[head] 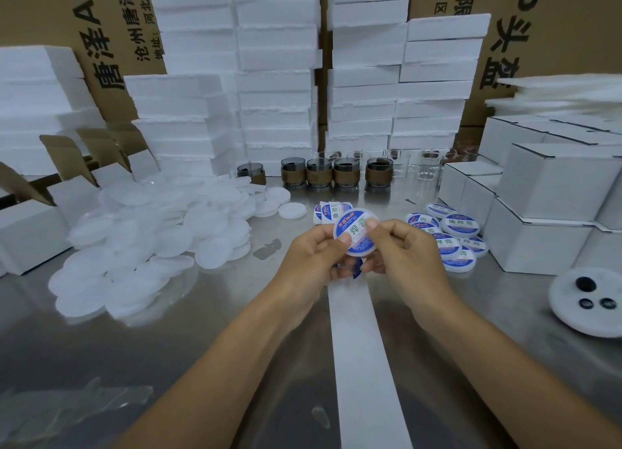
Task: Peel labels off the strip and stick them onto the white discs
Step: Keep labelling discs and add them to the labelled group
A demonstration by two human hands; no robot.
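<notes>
Both hands hold one white disc (356,233) above the metal table, its blue-and-white round label facing me. My left hand (313,256) pinches its left edge with the thumb on the label. My right hand (400,250) pinches the right edge, thumb also on the label. The label strip (363,347) runs as bare white backing from under my hands toward me; its far end with blue labels (328,211) curls up behind the disc. A big heap of plain white discs (158,239) lies at the left. Several labelled discs (454,236) are piled at the right.
Dark glass cups with brown sleeves (333,172) and clear glasses (420,164) line the back. White foam blocks (276,78) are stacked behind them. White cartons (545,206) stand at the right, open cartons (50,212) at the left. A white round part with black holes (589,300) lies at far right.
</notes>
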